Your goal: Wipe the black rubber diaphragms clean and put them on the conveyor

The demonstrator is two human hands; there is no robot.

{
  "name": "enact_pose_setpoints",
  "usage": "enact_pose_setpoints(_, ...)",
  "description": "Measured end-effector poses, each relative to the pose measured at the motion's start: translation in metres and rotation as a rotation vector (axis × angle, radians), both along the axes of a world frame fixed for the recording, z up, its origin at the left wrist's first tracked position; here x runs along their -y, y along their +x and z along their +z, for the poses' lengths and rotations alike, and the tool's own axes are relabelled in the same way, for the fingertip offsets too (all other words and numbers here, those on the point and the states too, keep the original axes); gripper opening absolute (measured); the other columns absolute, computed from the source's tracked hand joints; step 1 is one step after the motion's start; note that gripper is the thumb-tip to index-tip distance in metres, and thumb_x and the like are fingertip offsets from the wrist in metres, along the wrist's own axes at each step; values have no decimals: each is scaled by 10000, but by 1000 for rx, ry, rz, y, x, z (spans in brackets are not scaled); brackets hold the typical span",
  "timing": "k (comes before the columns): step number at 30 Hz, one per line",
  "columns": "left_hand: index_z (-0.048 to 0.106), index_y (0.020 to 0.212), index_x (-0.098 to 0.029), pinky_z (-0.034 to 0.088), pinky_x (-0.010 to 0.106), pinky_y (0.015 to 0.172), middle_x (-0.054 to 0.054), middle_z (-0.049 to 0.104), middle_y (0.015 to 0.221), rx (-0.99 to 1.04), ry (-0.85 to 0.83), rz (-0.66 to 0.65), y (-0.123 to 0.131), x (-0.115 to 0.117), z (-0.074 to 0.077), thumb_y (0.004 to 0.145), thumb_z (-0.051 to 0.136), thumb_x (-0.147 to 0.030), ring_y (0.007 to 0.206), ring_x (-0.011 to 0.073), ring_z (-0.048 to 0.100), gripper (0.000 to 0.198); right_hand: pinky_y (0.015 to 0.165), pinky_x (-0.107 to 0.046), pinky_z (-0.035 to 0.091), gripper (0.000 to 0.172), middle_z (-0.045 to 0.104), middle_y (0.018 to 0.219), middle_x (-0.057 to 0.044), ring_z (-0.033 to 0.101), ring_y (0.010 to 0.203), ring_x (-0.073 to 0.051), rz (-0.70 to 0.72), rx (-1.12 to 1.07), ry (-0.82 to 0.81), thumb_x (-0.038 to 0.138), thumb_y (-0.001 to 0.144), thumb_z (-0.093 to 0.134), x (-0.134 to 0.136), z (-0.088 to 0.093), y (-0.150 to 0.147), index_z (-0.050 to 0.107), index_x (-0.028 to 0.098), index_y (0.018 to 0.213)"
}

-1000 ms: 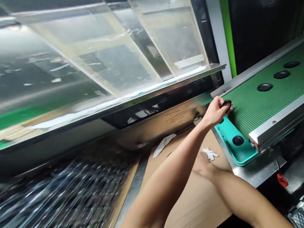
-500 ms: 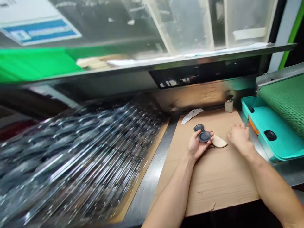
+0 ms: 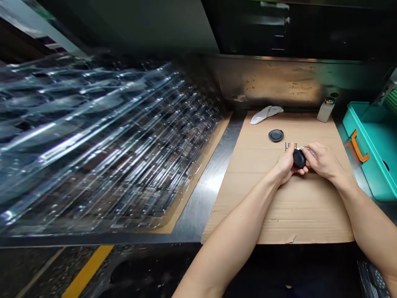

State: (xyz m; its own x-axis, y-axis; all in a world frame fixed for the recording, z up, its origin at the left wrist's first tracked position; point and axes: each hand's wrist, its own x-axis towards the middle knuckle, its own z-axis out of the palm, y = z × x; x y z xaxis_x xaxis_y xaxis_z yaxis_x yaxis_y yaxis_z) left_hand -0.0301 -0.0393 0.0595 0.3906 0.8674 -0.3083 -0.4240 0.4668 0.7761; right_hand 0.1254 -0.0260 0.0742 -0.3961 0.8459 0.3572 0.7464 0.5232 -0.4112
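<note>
My left hand [image 3: 285,167] grips a black round part [image 3: 299,158], thumb on its upper edge and fingers beneath. The part is tilted on edge above the cardboard. My right hand [image 3: 321,159] is closed at the part's right side, its fingertips against the rim. Something thin and pale shows at those fingertips, too small to name. A second black round part [image 3: 276,135], shallow like a lid with a raised ring, lies flat on the cardboard sheet [image 3: 248,198] beyond my left hand.
Stacked clear plastic trays [image 3: 124,136] fill the left side. A white glove-like cloth [image 3: 266,114] and a bottle with a metal cap [image 3: 326,110] stand at the cardboard's back. On the right is a teal bin [image 3: 378,174] with an orange handle [image 3: 359,147].
My view has tilted down. My right hand has come over to the black part in my left hand, which is now turned on edge. The pale half-round piece is now mostly hidden.
</note>
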Motion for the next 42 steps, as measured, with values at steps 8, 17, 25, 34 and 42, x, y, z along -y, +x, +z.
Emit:
enact_pose_setpoints(8, 656, 915, -86, 456, 203, 357, 108, 677, 617, 32, -114, 6, -5, -7, 2, 1082, 162, -514, 428, 155, 615, 675, 752, -281, 452, 254, 724, 875, -58, 647, 803, -192, -38, -42, 7, 324, 972, 495, 0, 2, 3, 715, 204, 933)
enact_pose_setpoints(17, 634, 1114, -37, 482, 198, 371, 140, 697, 651, 94, -265, -19, -16, -11, 11, 1081, 172, -433, 448, 165, 625, 609, 691, -273, 427, 280, 746, 786, -40, 636, 695, -175, -95, -119, -110, 353, 938, 538, 0, 6, 0, 760, 184, 962)
enact_pose_setpoints(25, 659, 840, -100, 466, 225, 387, 104, 667, 588, -226, 28, 77, 5, 3, 3, 1068, 250, -575, 397, 160, 607, 667, 665, -294, 359, 251, 719, 782, -36, 614, 734, -189, -29, 114, -53, 302, 934, 509, 6, 9, 2, 733, 220, 854)
enact_pose_setpoints(34, 714, 838, -124, 449, 221, 388, 79, 642, 496, -312, 113, 112, 6, 2, -12, 1019, 340, -675, 386, 170, 610, 691, 645, -312, 294, 256, 727, 853, -79, 577, 729, -197, -65, 312, 13, 275, 948, 497, 9, 9, -4, 716, 198, 841)
enact_pose_setpoints(42, 699, 824, -109, 473, 249, 396, 90, 648, 517, -229, 166, 59, 1, 2, -10, 1066, 289, -531, 392, 178, 600, 636, 667, -304, 361, 318, 767, 979, -74, 659, 836, -212, -131, 161, 61, 319, 982, 455, 13, 4, -13, 755, 214, 967)
